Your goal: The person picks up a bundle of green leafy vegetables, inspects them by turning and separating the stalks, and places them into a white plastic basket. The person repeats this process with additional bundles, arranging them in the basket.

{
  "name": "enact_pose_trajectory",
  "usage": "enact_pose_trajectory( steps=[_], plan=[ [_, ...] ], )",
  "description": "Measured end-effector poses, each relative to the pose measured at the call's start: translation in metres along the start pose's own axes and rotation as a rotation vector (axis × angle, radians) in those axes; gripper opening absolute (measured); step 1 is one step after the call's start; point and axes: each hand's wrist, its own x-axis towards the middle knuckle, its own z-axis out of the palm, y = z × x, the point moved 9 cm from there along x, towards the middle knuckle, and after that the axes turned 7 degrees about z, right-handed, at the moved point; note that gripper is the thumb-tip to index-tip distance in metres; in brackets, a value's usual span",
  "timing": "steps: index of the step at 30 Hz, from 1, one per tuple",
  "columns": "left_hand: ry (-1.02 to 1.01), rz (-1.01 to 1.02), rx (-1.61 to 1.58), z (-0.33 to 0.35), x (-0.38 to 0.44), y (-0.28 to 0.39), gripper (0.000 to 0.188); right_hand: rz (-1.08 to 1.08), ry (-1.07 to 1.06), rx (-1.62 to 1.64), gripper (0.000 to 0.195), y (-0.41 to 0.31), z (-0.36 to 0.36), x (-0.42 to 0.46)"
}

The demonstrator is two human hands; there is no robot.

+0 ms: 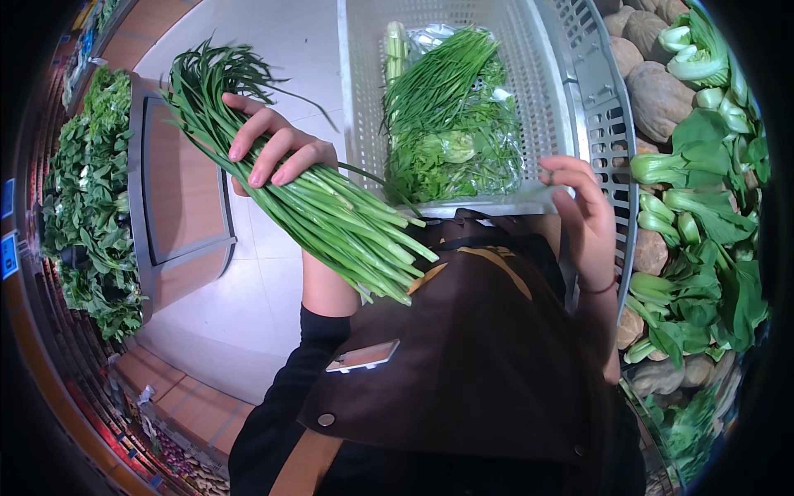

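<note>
A thick bundle of garlic chives [322,211] is gripped in my left hand [282,146], its cut pale ends pointing toward my apron and its leafy tips drooping at the upper left. My right hand [583,211] is raised beside the near right corner of a white perforated plastic crate [366,124], fingers bent and apart, with nothing seen between them. Inside the crate lie another heap of thin green chives [440,80], leafy greens [440,161] partly in clear plastic, and a pale-stemmed vegetable bundle [396,53].
At right, a grey slotted rail [611,124] borders a display of bok choy [701,204] and pumpkins [660,99]. To the left stands a wood-panelled stand [183,180] with leafy greens [93,211] on top. Pale tiled floor [273,248] lies between the stand and the crate.
</note>
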Motion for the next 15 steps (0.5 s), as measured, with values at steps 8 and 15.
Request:
enact_pose_trajectory(
  steps=[8,15],
  plan=[
    [-0.028,-0.143,-0.072,-0.006,-0.003,-0.029,0.073,-0.351,-0.186,-0.454,0.036,-0.042,0.077,0.015],
    [-0.035,-0.175,-0.079,-0.006,-0.001,-0.035,0.073,-0.486,-0.255,-0.375,0.031,-0.079,0.104,0.007]
  ],
)
